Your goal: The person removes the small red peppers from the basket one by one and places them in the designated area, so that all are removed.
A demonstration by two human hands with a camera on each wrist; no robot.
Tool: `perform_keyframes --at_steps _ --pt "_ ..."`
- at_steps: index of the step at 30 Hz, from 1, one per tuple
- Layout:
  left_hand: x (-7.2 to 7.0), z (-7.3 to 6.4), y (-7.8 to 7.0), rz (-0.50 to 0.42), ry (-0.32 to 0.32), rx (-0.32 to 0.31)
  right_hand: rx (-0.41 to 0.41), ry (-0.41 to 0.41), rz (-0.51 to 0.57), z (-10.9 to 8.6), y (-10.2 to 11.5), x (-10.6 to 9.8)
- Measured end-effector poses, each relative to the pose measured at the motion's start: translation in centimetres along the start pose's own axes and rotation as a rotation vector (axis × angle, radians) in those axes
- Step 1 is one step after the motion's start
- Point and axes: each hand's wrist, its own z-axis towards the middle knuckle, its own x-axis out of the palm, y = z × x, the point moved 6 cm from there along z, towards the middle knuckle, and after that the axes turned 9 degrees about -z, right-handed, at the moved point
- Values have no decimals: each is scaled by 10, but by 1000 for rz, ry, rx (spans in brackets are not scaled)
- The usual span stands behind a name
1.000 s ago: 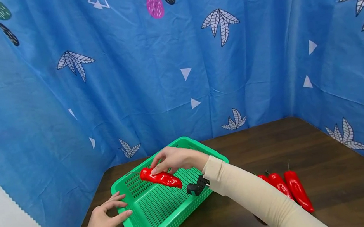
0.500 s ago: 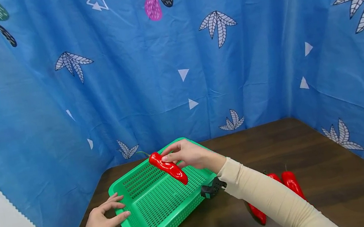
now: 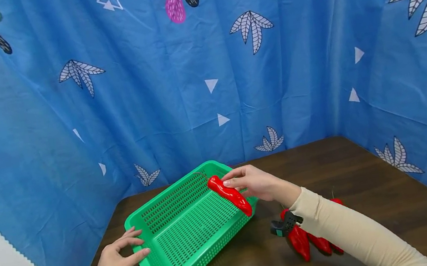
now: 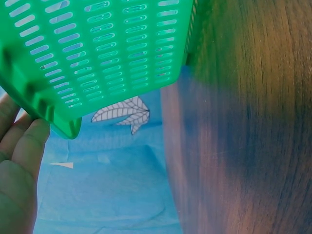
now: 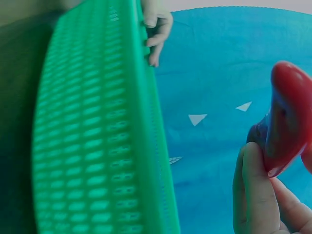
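Observation:
A glossy red chili pepper (image 3: pixel 229 195) with a thin stem is pinched between the thumb and fingers of my right hand (image 3: pixel 260 183). In the head view it is over the right end of a green plastic basket (image 3: pixel 199 260); the right wrist view shows it up close, raised beside the basket wall (image 5: pixel 92 122). My left hand (image 3: pixel 112 260) holds the basket's left rim, thumb toward the inside. From the left wrist view, its fingers (image 4: pixel 29 146) touch the lip from outside. No peppers show inside the basket.
Several more red peppers (image 3: pixel 297 240) lie on the dark wooden table (image 3: pixel 253 262) right of the basket, partly hidden by the right sleeve (image 3: pixel 348 228) and the black wrist camera (image 3: pixel 285 224). A blue patterned curtain (image 3: pixel 177 111) stands behind.
My right hand has carried the pepper rightward, from above the basket's left and middle toward its right end. The left hand stays at the rim. The sleeve now covers different parts of the pepper pile.

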Motion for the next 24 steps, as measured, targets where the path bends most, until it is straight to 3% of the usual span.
perform_keyframes --at_steps 10,24 --pt "-1 0 -1 2 4 12 37 -63 -32 -58 -28 -34" --pt "-3 1 1 35 2 28 85 -292 -51 -130 -42 -97"
